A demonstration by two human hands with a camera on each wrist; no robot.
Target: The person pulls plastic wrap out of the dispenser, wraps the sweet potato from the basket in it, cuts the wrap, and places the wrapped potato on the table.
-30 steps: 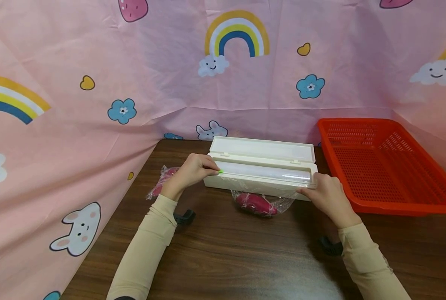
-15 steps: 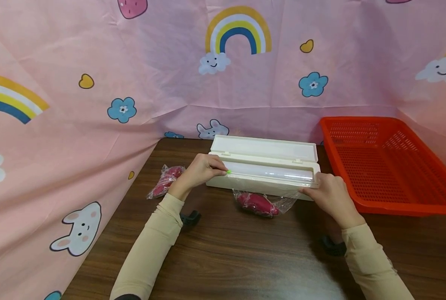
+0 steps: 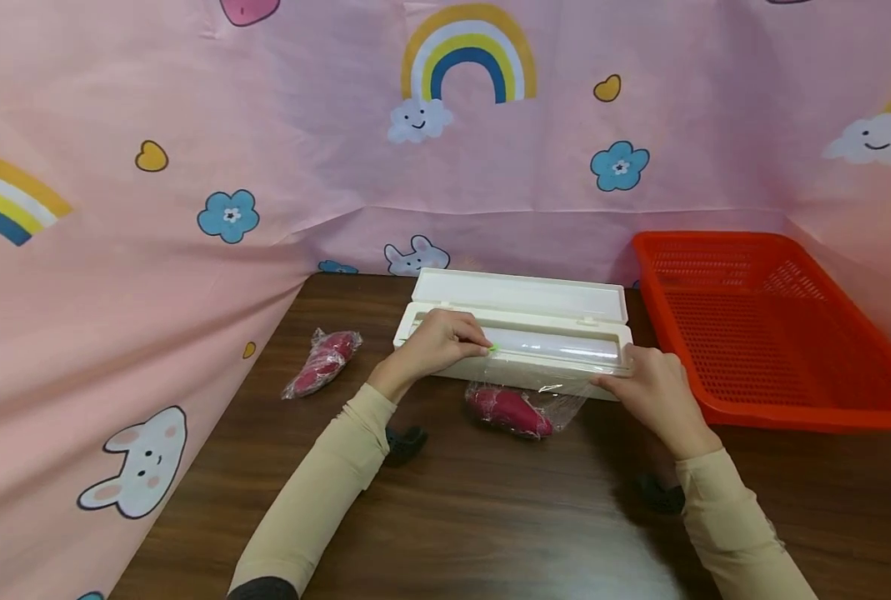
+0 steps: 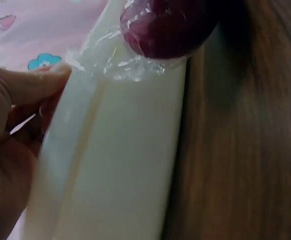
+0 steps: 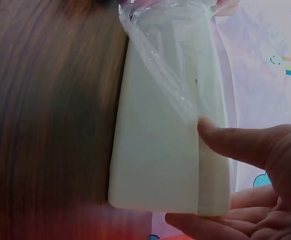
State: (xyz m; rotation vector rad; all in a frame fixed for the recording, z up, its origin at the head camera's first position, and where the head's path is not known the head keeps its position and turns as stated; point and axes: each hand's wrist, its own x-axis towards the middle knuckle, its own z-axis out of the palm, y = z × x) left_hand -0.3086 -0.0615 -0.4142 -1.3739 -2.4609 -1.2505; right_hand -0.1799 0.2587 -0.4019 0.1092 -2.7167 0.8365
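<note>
A white cling film box (image 3: 520, 293) lies with its lid raised at the back, a film roll (image 3: 558, 345) inside. My left hand (image 3: 439, 346) pinches a small green slide cutter (image 3: 493, 348) on the front rim, near the box's middle. At the right end my right hand (image 3: 657, 398) grips the box; in the right wrist view its thumb (image 5: 235, 142) presses the film's edge against it. Clear film (image 3: 565, 408) hangs over the front onto a purplish-red, tapered piece (image 3: 508, 411), perhaps a sweet potato. The left fingertips are partly hidden in the left wrist view.
A similar piece wrapped in film (image 3: 321, 365) lies on the wooden table (image 3: 490, 525) at the left. To the right stands a red plastic basket (image 3: 820, 417), close to the right hand. A patterned pink cloth (image 3: 325, 125) hangs behind and at the sides.
My left hand has slid the green cutter rightward along the box's front rim, from near the left end to about the middle. The right hand has kept its hold at the right end.
</note>
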